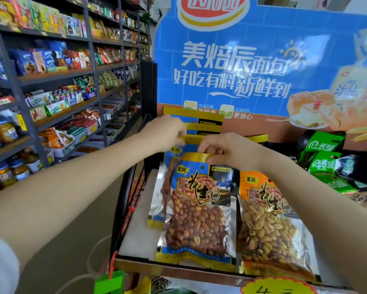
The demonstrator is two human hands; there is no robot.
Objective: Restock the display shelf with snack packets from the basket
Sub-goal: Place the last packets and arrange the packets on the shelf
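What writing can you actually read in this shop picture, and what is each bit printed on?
"美焙辰面包" and "好吃有料新鲜到": blue display board.
"更放心": same board, lower down.
"Peanut", "玉川", "花生仁": blue peanut packet pinched by the right hand.
"玉川": orange peanut packet.
Left shelf labels, green packets, yellow price tag: too blurred or cut off.

Two hands are up at the display: the left hand (167,132) and the right hand (227,149). Blue peanut packets (196,200): at least four, one in front and others stacked behind it; the exact number is hard to tell. One orange packet (269,221). About three green packs (324,162). One blue poster (252,60).
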